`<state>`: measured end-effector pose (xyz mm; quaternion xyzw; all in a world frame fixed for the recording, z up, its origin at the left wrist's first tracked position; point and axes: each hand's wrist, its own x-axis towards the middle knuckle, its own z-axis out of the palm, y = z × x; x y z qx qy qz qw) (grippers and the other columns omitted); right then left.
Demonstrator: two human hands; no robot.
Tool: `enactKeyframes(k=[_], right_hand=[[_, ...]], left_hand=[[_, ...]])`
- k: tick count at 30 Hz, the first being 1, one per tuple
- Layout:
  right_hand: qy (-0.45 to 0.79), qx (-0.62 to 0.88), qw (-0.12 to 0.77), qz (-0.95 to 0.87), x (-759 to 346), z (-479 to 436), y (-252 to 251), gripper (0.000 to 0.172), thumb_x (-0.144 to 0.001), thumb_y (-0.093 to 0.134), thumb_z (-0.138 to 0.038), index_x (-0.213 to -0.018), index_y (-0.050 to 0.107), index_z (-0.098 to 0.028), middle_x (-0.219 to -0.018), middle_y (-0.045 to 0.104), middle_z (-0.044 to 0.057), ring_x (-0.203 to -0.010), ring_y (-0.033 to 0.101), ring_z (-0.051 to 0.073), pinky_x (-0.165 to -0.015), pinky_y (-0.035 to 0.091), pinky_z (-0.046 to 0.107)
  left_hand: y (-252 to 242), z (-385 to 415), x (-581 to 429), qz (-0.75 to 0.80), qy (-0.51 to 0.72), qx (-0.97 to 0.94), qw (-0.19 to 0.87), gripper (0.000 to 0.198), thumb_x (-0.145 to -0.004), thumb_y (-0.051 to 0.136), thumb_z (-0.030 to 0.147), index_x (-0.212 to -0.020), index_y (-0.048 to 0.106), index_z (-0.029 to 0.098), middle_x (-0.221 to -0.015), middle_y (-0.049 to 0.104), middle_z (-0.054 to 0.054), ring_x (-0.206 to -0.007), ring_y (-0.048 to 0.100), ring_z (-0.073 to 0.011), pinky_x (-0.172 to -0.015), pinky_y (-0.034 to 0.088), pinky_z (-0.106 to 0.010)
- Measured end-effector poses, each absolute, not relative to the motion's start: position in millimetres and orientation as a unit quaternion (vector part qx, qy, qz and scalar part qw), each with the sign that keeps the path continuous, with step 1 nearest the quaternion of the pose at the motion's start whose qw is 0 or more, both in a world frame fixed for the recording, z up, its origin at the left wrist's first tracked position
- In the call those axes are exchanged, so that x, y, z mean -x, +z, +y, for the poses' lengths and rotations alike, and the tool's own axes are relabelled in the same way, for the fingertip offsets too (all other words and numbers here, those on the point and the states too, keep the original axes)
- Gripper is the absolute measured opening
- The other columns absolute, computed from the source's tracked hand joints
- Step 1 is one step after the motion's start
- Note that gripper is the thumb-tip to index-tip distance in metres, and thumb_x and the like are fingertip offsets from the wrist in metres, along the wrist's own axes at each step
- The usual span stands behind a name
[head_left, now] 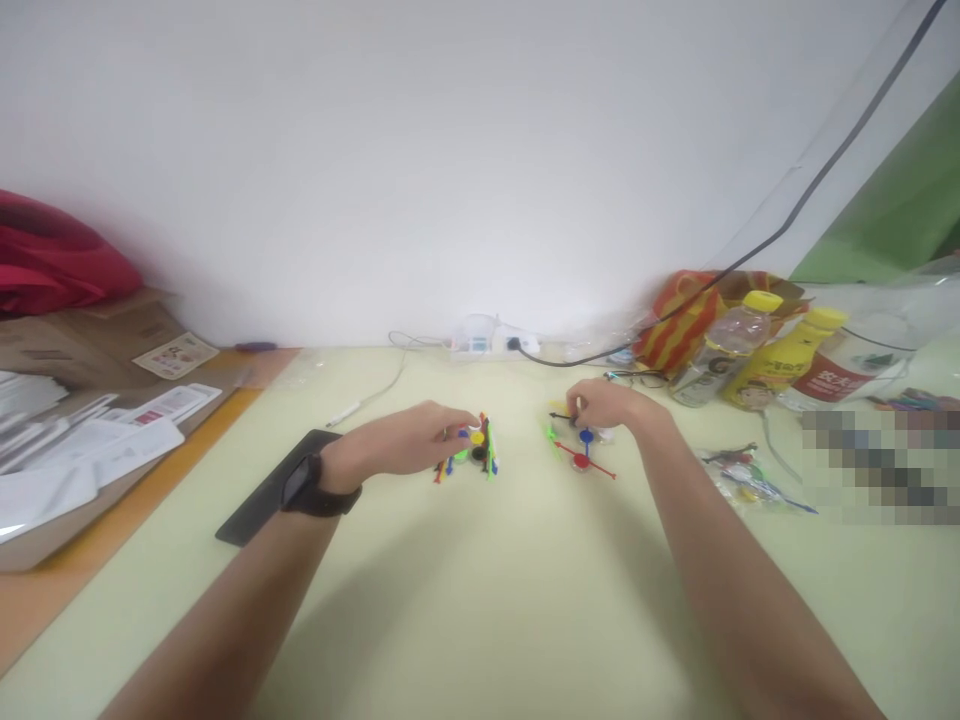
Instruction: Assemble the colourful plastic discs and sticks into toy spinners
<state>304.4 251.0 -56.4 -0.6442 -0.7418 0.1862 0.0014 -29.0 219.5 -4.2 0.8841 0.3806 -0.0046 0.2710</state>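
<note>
My left hand [401,440], wearing a black watch [302,484], reaches over a group of coloured plastic spinner arrows [478,439]. Its fingers are stretched out at the near side of that group, and I see nothing gripped in them. Green, blue, yellow, black and red pieces with round discs and thin arrows lie there side by side. My right hand [600,403] is closed, with the fingertips pinching a black spinner arrow [564,416]. Just below it on the table lie a blue spinner arrow [586,438], a red spinner arrow [581,461] and a green piece [551,433].
A dark flat slab [259,497] lies beside my left forearm. A clear bag of small parts [742,474] is right of my right arm. Bottles [784,360] and a striped bag [679,318] stand behind. A power strip [480,343] sits against the wall; papers [97,440] lie left.
</note>
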Motion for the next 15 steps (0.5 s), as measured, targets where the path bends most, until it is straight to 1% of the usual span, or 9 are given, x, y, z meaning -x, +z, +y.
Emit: enactKeyframes(k=[3,5,7,8,9,11,13,15], right_hand=[[0.176,0.655,0.010,-0.735,-316.6,248.0,-43.5,0.011,-0.072,0.072,-0.016,-0.082,0.071,-0.021,-0.097,0.072,0.005,-0.081,0.065,0.019,-0.060,0.042,0.025],[0.165,0.662,0.036,-0.730,-320.4,246.6,-34.5,0.007,-0.075,0.070,-0.019,-0.082,0.068,-0.020,-0.096,0.072,0.006,-0.082,0.064,0.019,-0.061,0.042,0.025],[0.157,0.668,0.100,-0.721,-319.1,244.7,-26.9,0.007,-0.077,0.069,-0.023,-0.082,0.065,-0.019,-0.092,0.072,0.005,-0.080,0.063,0.019,-0.061,0.043,0.026],[0.162,0.665,0.145,-0.715,-316.1,243.4,-24.1,0.010,-0.077,0.070,-0.025,-0.081,0.063,-0.020,-0.088,0.071,0.004,-0.078,0.063,0.018,-0.061,0.043,0.026],[0.180,0.653,0.193,-0.710,-311.5,241.9,-22.0,0.012,-0.077,0.071,-0.027,-0.080,0.061,-0.020,-0.085,0.070,0.003,-0.076,0.062,0.018,-0.061,0.043,0.026],[0.256,0.604,0.277,-0.702,-298.3,238.8,-20.1,0.019,-0.077,0.073,-0.030,-0.078,0.057,-0.020,-0.076,0.065,0.001,-0.071,0.060,0.016,-0.060,0.043,0.026],[0.356,0.537,0.334,-0.688,-282.1,236.7,-21.2,0.026,-0.078,0.075,-0.034,-0.076,0.053,-0.020,-0.067,0.060,-0.001,-0.065,0.059,0.015,-0.058,0.043,0.026],[0.421,0.487,0.375,-0.667,-267.1,237.0,-25.1,0.034,-0.075,0.079,-0.038,-0.075,0.050,-0.021,-0.063,0.057,-0.003,-0.061,0.057,0.014,-0.056,0.041,0.025]], left_hand=[[1.5,216.7,28.0,0.378,0.003,-0.886,0.269,0.040,-0.102,0.041,0.051,-0.099,0.069,0.023,-0.077,0.068,-0.003,-0.063,0.059,-0.0176,-0.059,0.039,-0.030],[8.0,215.2,26.0,0.385,0.018,-0.884,0.266,0.039,-0.101,0.044,0.051,-0.108,0.069,0.023,-0.082,0.070,-0.004,-0.065,0.062,-0.0178,-0.060,0.042,-0.030],[14.4,214.9,21.0,0.395,0.051,-0.878,0.263,0.039,-0.100,0.047,0.050,-0.122,0.066,0.024,-0.092,0.072,-0.005,-0.069,0.065,-0.0183,-0.062,0.046,-0.029],[16.8,215.4,16.8,0.397,0.077,-0.877,0.260,0.039,-0.099,0.050,0.049,-0.125,0.064,0.023,-0.097,0.073,-0.005,-0.073,0.067,-0.0188,-0.065,0.049,-0.029],[18.3,216.3,11.6,0.392,0.106,-0.877,0.256,0.038,-0.099,0.052,0.047,-0.125,0.064,0.023,-0.100,0.073,-0.006,-0.080,0.069,-0.0197,-0.070,0.052,-0.029],[18.4,219.1,-2.2,0.358,0.165,-0.884,0.252,0.032,-0.097,0.056,0.043,-0.120,0.064,0.022,-0.108,0.072,-0.006,-0.094,0.069,-0.0212,-0.080,0.055,-0.030],[15.5,223.0,-18.4,0.319,0.207,-0.889,0.256,0.033,-0.095,0.060,0.041,-0.124,0.061,0.024,-0.115,0.070,-0.007,-0.099,0.069,-0.0217,-0.085,0.056,-0.033],[10.9,227.8,-34.0,0.310,0.222,-0.891,0.246,0.038,-0.093,0.063,0.038,-0.130,0.058,0.027,-0.120,0.069,-0.005,-0.101,0.069,-0.0223,-0.087,0.056,-0.035]])
